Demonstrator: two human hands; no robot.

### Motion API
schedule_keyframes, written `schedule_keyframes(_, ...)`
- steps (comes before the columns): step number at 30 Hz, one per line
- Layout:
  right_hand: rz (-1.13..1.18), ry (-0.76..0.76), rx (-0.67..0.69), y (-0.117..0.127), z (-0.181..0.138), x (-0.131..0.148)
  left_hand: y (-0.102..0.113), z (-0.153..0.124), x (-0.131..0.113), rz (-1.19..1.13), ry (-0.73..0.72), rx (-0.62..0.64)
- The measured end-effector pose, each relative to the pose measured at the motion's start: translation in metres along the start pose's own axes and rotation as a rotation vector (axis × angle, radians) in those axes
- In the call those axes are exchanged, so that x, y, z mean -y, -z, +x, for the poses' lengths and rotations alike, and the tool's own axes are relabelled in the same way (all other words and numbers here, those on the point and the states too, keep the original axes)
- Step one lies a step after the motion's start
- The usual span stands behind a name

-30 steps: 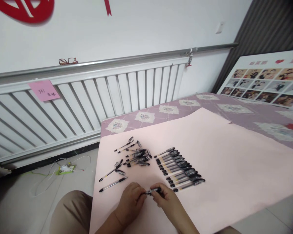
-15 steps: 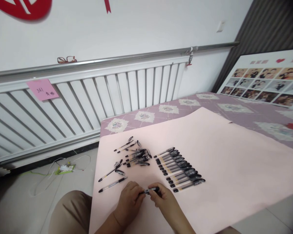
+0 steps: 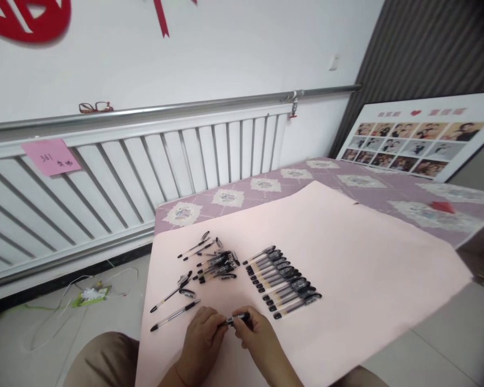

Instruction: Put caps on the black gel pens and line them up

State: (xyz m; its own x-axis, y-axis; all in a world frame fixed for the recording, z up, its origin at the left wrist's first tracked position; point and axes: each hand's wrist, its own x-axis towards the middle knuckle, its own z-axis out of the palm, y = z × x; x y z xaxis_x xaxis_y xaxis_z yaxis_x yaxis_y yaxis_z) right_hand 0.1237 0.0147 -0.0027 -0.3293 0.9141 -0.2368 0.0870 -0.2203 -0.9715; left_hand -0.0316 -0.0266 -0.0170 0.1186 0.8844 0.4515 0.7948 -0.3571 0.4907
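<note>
Gel pen [image 3: 230, 320] lies pinched between the left hand [image 3: 201, 334] and the right hand [image 3: 256, 332], over the near part of the pink-covered tabletop [image 3: 371, 252]. Both hands are closed on it: the left on the barrel end, most of which is hidden in its grasp, the right gathered around the black cap [image 3: 246, 316]. Whether the cap is seated all the way cannot be told. The pen's long axis runs crosswise from one hand to the other, its capped end at the right and slightly farther from the person. That slant roughly matches the row of capped pens [image 3: 284, 279], which lies beyond and to the right, caps likewise at the far right ends; the right hand is the nearer to it, just short of its closest pen. On the other side, an uncapped pen [image 3: 175, 315] lies by itself near the left hand, tip pointing away to the right, with a loose cap [image 3: 187, 293] just beyond it. Farther off, a jumbled heap of pens and caps [image 3: 216, 264] rests left of the row, apart from both hands, with a purple patterned cloth [image 3: 266, 184] behind.
</note>
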Motion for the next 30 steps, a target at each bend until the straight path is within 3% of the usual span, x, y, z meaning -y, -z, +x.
schedule_keyframes(10,0.167,0.043,-0.054,0.021,-0.006,0.007,0.002,-0.004,-0.001,-0.020,-0.019,0.015)
schedule_keyframes(14,0.146,0.040,-0.134,0.064,-0.012,0.016,0.003,-0.002,-0.002,-0.044,-0.002,-0.009)
schedule_keyframes(19,0.111,0.066,-0.446,0.132,-0.027,0.016,0.005,0.002,-0.006,-0.107,0.052,0.029)
schedule_keyframes(22,-0.026,0.035,-0.553,0.156,-0.032,0.004,0.005,0.004,-0.008,-0.142,0.056,0.055)
schedule_keyframes(30,-0.364,0.042,-0.650,0.161,-0.024,-0.007,0.003,0.003,-0.006,-0.167,0.070,0.079)
